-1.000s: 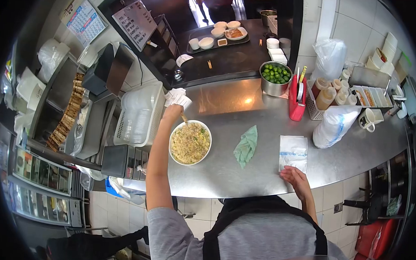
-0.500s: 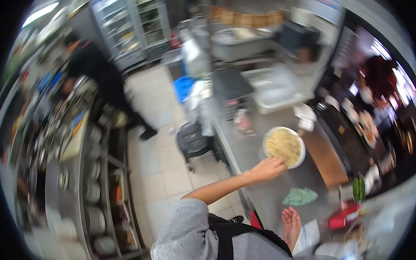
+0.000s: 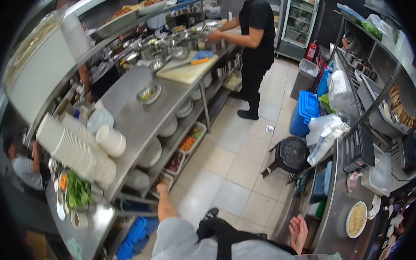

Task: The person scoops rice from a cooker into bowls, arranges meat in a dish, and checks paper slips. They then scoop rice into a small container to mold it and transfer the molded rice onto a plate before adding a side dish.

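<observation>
Right hand (image 3: 299,229) hung open, empty, beside the desk (image 3: 336,203) edge lower right, rice bowl (image 3: 357,219) plated and set down there; left hand (image 3: 162,189), grip unreadable, neared low food tubs (image 3: 174,162) centre-left.

A co-worker in black (image 3: 257,26) stands at the far end of the kitchen, hands among metal bowls (image 3: 174,48). Near them a white cutting board (image 3: 187,70) carries an orange-handled knife (image 3: 192,63). Tilted stacks of white paper bowls (image 3: 74,148) lie beside a dish of leafy greens (image 3: 77,189). Across the tiled aisle, a blue lidded bin (image 3: 306,110) stands behind a black stool (image 3: 292,153), with clear plastic bags (image 3: 327,127) just beside both. Glass-door refrigerators (image 3: 301,18) and a red fire extinguisher (image 3: 311,51) line the back wall.
</observation>
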Available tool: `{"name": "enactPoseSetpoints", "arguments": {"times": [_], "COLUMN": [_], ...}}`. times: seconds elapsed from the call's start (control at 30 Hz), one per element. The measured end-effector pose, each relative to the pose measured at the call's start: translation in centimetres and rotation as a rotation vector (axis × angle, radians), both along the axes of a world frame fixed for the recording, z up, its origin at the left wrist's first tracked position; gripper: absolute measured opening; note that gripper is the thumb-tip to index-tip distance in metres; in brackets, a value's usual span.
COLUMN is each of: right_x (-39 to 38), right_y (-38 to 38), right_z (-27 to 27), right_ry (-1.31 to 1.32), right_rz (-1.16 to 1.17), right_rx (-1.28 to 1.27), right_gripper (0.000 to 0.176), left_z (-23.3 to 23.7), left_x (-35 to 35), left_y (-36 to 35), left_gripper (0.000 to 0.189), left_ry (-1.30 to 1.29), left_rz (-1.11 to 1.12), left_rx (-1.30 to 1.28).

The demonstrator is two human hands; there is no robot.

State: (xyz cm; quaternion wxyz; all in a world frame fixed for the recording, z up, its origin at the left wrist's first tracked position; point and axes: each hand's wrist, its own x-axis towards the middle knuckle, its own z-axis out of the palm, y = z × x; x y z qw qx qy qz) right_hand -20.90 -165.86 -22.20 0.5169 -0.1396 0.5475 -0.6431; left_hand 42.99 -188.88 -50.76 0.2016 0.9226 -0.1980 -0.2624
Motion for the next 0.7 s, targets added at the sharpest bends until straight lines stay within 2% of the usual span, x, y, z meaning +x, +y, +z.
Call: {"name": "enactPoseSetpoints", "arguments": {"times": [0.07,0.13,0.2,0.23,0.27,0.33,0.47,0.7], "right_x": [3.2,4.5,3.1,4.7,6.1,7.2,7.7,10.4], "right_y": [0.0,3.8,16.1,18.8,19.2,19.6,20.1,24.8], "right_z": [-6.0,-14.8,-30.2,-28.6,-25.7,-22.4,-19.4,-17.4], "right_ry": [0.013,0.043,0.706,0.705,0.562,0.367,0.230,0.117], "right_rz": [-0.098,-0.079,0.267,0.319,0.278,0.204,0.173,0.090], "right_rx": [0.090,0.398,0.604,0.826,0.987,1.120,1.157,1.091], "right_gripper": [0.031,0.027,0.027,0.027,0.028,0.028,0.030,0.032], "left_z": [1.8,3.1,3.5,3.1,1.5,0.2,-1.0,0.2], "left_x": [5.1,8.8,11.9,13.0,14.4,15.9,12.5,1.2], "left_y": [-1.8,-3.9,-5.9,-6.8,-7.7,-9.2,-13.7,-24.2], "left_gripper": [0.028,0.029,0.030,0.031,0.030,0.031,0.032,0.033], "left_ry": [0.242,0.383,0.479,0.523,0.585,0.665,0.747,0.921], "left_rz": [0.324,0.479,0.585,0.612,0.662,0.729,0.652,0.229], "left_rx": [-0.265,-0.397,-0.491,-0.518,-0.611,-0.695,-0.635,-0.471]}}
